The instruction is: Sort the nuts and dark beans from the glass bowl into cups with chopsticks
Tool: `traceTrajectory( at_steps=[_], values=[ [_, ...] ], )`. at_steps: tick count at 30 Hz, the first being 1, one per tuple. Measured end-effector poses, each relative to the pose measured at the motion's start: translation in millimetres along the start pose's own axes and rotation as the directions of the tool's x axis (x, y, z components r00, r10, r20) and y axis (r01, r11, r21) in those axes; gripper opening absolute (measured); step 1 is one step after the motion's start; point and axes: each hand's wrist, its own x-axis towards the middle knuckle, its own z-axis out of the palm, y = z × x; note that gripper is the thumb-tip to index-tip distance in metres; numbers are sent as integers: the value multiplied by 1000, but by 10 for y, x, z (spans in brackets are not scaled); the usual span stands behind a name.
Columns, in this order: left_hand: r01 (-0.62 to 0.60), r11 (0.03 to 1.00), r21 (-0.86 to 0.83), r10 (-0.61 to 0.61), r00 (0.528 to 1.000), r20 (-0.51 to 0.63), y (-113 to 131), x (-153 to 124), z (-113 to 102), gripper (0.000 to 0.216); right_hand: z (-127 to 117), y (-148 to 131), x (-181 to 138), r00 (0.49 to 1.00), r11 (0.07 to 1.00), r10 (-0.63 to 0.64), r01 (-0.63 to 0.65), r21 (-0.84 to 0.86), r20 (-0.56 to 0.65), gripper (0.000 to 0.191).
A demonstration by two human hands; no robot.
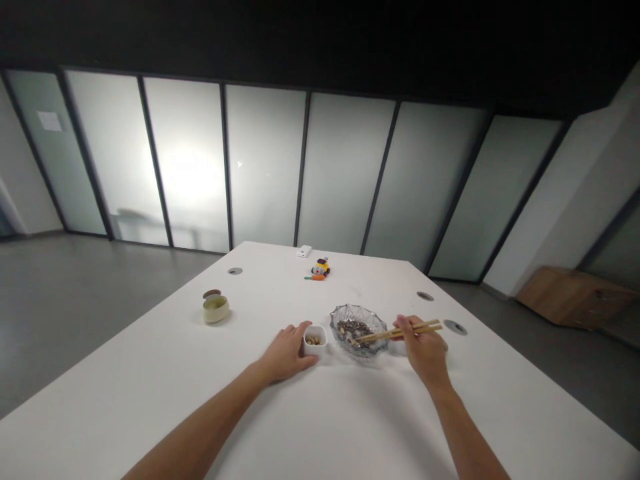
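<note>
My left hand (286, 352) rests on the table and grips a small square white dish (315, 351) from its left side, forefinger behind and thumb in front. A few light brown pieces, perhaps nuts, lie in the dish. In my right hand (425, 353) is a pair of wooden chopsticks (420, 328), pointing left. Their tips reach into a faceted clear glass bowl (359, 347), just right of the dish. Small dark seed-like bits and some paler pieces fill its bottom. Whether the tips pinch a piece is too small to tell.
A pale green ceramic bowl (216, 311) stands at the left. Farther back are a yellow toy vehicle (321, 267), an orange-handled item (315, 278) and a white box-like object (304, 251). Round grommets (455, 327) are set in the white table (280, 427).
</note>
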Motion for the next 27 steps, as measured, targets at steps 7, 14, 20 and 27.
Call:
traceTrajectory(
  at_steps=[7, 14, 20, 27],
  values=[
    [29, 1000, -12, -29, 1000, 5, 26, -8, -31, 74, 50, -68, -37, 997, 998, -54, 52, 46, 56, 68],
    [23, 1000, -13, -23, 1000, 4, 24, -1, -26, 75, 111, -24, -65, 990, 994, -43, 29, 110, 133, 60],
    [17, 1000, -13, -17, 1000, 1, 18, -2, -27, 76, 92, -34, -58, 994, 990, -26, 10, 141, 109, 58],
    [19, 1000, -8, -19, 1000, -3, 16, -2, -19, 76, 60, -76, -29, 988, 925, 146, -117, 361, -54, 60]
  ],
)
